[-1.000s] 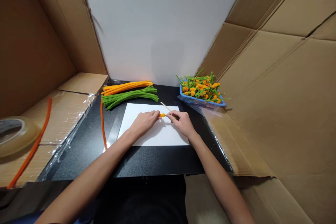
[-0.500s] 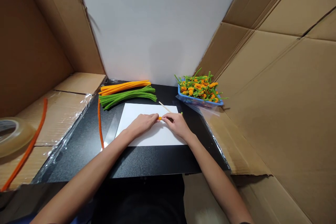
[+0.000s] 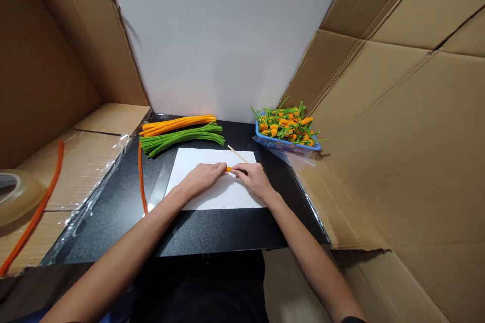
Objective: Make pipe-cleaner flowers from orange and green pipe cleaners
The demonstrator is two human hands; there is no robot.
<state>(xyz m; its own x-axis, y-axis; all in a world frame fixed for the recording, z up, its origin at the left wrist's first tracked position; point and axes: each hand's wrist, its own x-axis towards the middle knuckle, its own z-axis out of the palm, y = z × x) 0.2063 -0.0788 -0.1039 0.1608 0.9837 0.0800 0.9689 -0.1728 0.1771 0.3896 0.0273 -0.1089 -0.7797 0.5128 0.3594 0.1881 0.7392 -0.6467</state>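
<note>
Over the white sheet (image 3: 212,197), a small orange fuzzy piece (image 3: 229,169) sits between my two hands. The fingertips of my left hand (image 3: 206,175) are closed on its left side. On its right side, my right hand (image 3: 253,176) pinches it with thumb and index finger. A thin pale stick (image 3: 237,153) slants out from behind my right hand; whether the fingers hold it is hidden. Bundles of orange stems (image 3: 178,123) and green stems (image 3: 182,139) lie behind the sheet to the left.
A blue basket (image 3: 269,142) of green and orange pieces stands at the back right. On the left are a tape roll (image 3: 32,197) and long orange-red strips (image 3: 141,176). Cardboard walls (image 3: 409,161) rise on both sides of the black table (image 3: 227,232).
The whole view has shifted slightly, moving everything a little to the left. Both hands keep nearly the same pose around the orange piece.
</note>
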